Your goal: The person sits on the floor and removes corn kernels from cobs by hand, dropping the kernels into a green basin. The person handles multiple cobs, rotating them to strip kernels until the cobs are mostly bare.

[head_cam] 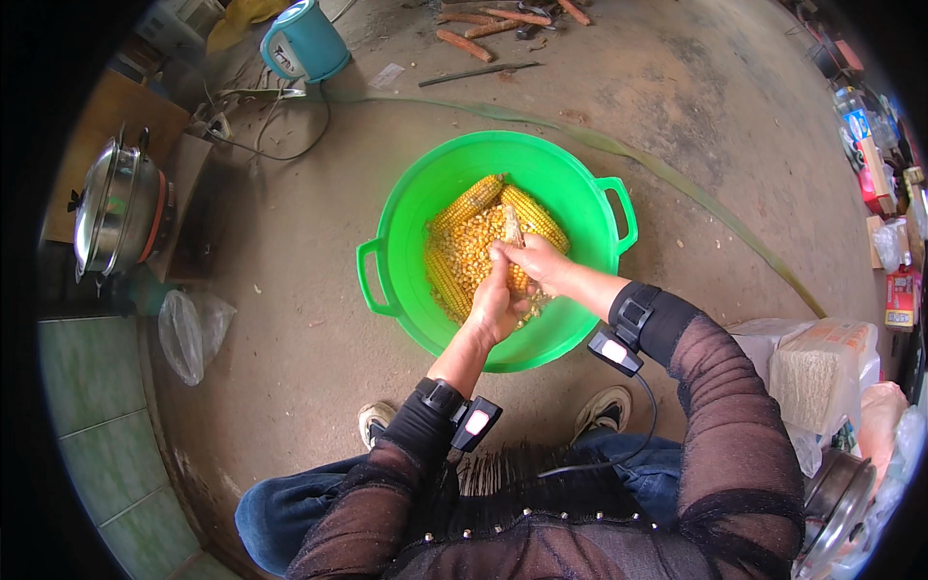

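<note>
A green plastic tub (522, 354) with two side handles stands on the floor between my feet and the room ahead. Loose corn kernels (464, 254) cover its bottom. Around them lie several whole yellow corn cobs (535, 215). Above the kernels my left hand (496, 301) and my right hand (540, 262) meet on one corn cob (512, 226). Its upper end looks pale and bare, while yellow kernels show lower down between my hands. My fingers hide much of that cob.
A blue electric kettle (308, 43) and cables stand at the upper left. Left is a metal pot (119, 210) on a cooker. Bare corncobs (464, 45) and a dark stick (478, 74) lie ahead. A green strap (652, 163) crosses the floor. Wrapped packages (819, 370) sit at the right.
</note>
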A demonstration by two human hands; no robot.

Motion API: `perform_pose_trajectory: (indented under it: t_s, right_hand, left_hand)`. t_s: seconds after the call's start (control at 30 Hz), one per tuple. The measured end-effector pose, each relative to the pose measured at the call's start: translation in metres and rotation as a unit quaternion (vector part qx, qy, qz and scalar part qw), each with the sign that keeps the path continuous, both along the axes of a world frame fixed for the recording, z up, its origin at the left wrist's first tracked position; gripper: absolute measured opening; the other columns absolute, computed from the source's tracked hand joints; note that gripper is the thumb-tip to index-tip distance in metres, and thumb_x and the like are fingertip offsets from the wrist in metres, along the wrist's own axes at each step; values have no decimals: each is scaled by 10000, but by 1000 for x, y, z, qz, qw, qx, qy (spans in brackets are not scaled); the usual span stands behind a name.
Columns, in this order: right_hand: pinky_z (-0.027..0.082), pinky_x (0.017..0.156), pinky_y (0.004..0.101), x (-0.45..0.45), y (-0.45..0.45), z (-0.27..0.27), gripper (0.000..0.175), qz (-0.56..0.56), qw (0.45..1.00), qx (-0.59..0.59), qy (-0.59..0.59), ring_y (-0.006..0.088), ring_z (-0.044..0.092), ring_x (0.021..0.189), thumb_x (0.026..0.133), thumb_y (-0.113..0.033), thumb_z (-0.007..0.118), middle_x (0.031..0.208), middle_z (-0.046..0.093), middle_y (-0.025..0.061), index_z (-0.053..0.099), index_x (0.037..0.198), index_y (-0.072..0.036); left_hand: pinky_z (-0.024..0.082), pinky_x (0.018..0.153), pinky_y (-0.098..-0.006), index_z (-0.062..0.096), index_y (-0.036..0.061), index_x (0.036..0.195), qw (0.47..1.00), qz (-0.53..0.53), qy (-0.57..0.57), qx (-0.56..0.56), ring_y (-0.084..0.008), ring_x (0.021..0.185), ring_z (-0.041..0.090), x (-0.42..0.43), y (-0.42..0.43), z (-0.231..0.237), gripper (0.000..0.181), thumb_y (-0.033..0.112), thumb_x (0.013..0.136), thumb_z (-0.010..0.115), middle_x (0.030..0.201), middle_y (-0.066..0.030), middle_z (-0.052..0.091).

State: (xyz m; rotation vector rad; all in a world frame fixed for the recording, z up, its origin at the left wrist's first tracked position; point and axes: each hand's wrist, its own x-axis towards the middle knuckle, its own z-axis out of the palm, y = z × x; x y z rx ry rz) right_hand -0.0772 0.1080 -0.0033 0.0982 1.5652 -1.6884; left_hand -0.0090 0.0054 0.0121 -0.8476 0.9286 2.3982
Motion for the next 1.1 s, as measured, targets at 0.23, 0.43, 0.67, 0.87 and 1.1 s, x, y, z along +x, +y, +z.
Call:
perform_pose_trajectory:
  t_s: [0.23,0.43,0.67,0.87,1.1]
  right_hand:
    - [458,634,264,-6,1,18,394,54,990,-73,-106,121,555,781,892,-465,509,887,583,21,551,1009,-91]
    - [469,691,286,11,-3,8,414,58,995,-70,38,131,538,871,878,-275,590,1009,549,75,423,1155,-16]
    - [363,382,217,8,-7,-6,382,0,991,102,88,87,497,543,934,-375,441,763,534,46,465,1053,-12]
    - [440,680,241,-2,2,2,449,48,996,-20,68,105,521,824,959,-431,375,929,536,48,492,1091,-19]
    - [387,916,338,17,-8,-19,430,57,973,108,194,240,503,1067,974,-331,367,1135,532,156,437,1181,40]
  left_hand:
    - [239,350,-172,464,91,868,999,-9,6,-44,-71,483,385,-7,-11,-4,372,439,953,365,691,-32,489]
    - [225,352,-202,473,99,828,999,4,-38,-35,-85,468,382,-5,-18,-12,471,511,949,281,627,-26,469]
    - [346,447,-228,493,98,1001,998,46,-32,21,-143,620,513,-3,-8,-8,365,409,973,305,779,-38,557]
    - [375,517,-213,492,89,1083,991,36,15,127,-118,696,508,-3,-16,-14,300,330,973,349,892,-38,568]
    - [317,423,-192,527,140,1040,991,90,-23,95,-76,612,475,-4,-12,-12,243,334,949,413,840,18,570]
